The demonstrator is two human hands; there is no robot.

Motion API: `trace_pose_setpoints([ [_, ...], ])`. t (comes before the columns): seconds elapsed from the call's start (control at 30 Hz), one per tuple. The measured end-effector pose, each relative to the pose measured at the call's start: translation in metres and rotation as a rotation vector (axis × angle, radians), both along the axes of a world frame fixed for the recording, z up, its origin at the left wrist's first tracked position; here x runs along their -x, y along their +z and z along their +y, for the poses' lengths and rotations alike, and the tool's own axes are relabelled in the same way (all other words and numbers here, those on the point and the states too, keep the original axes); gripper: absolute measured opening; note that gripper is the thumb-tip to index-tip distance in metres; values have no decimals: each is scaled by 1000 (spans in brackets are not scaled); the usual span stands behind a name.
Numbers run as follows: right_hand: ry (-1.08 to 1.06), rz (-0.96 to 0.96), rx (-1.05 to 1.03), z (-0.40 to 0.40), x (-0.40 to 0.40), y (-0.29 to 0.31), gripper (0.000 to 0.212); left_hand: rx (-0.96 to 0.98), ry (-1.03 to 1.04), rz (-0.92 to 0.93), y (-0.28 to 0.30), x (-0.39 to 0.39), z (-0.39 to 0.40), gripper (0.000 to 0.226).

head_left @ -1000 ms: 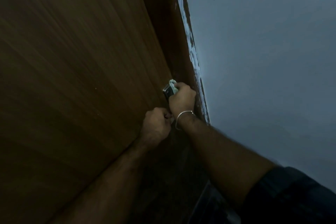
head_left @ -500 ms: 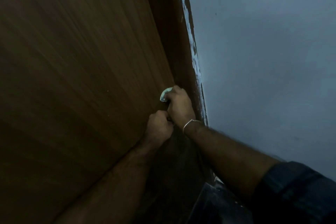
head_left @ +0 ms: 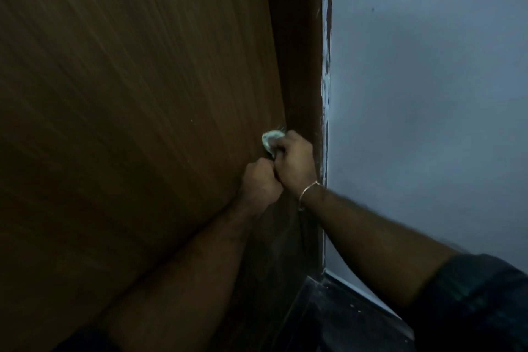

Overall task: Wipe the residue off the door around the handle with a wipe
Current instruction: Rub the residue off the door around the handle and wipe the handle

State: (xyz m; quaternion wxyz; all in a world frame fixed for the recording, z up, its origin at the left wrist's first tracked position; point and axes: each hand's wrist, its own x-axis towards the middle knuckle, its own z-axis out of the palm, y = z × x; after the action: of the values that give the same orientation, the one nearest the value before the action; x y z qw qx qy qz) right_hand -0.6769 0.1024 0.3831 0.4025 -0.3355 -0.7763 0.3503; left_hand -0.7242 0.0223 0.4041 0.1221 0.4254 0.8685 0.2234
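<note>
Just right of the frame's centre, the right hand [head_left: 297, 160] presses a pale wipe [head_left: 271, 140] against the brown door [head_left: 143, 108], its fingers [head_left: 281, 148] curled tight on the bunched cloth. Directly below and touching it, the left hand [head_left: 261, 183] is balled into a fist; it probably grips the handle, but the handle itself is hidden and I cannot tell what the fist closes on. A thin bangle [head_left: 310, 193] circles the right wrist.

Several things could go wrong from here. Light is poor, so residue on the dark wood may be missed and patches left behind. With both hands crowded together, the left one covers part of the area to be cleaned; unless it shifts, that patch stays dirty. The wipe is scrunched small, so it may just smear the residue instead of lifting it. Pressing hard could also swing the door if the left hand's hold slackens. The bangle could scrape the door frame [head_left: 303, 66] beside it.

No containers show anywhere in view, so nothing can be said of contents.
</note>
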Motion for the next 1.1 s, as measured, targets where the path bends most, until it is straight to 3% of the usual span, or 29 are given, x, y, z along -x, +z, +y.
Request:
trace_pose_setpoints([
  [0.1,-100,99,198,6,2,-11,19,4,-3,-3,0,-1,0,12],
  [0.2,-220,457,724,4,13,-8,20,-28,0,8,-3,-2,-2,15],
  [0.27,-228,623,886,7,18,1,25,-33,4,14,-3,-4,-4,14],
  [0.33,-257,479,578,14,17,14,23,-40,21,21,-2,-4,-2,15],
  [0.4,-127,296,124,11,13,20,21,-26,32,20,0,-4,0,15],
  [0.47,6,156,-110,15,5,16,22,-17,25,25,1,-4,1,14],
  [0.63,-132,92,94,34,4,24,23,29,12,25,2,-5,3,15],
  [0.77,100,0,-157,16,-3,15,23,49,13,42,6,-4,4,10],
  [0.9,-113,114,87,24,1,23,23,65,8,39,6,-6,4,12],
  [1.03,91,22,53,0,-2,0,23,101,24,10,10,-6,2,12],
  [1.1,46,40,152,1,-6,-10,21,88,18,-19,10,-6,0,13],
])
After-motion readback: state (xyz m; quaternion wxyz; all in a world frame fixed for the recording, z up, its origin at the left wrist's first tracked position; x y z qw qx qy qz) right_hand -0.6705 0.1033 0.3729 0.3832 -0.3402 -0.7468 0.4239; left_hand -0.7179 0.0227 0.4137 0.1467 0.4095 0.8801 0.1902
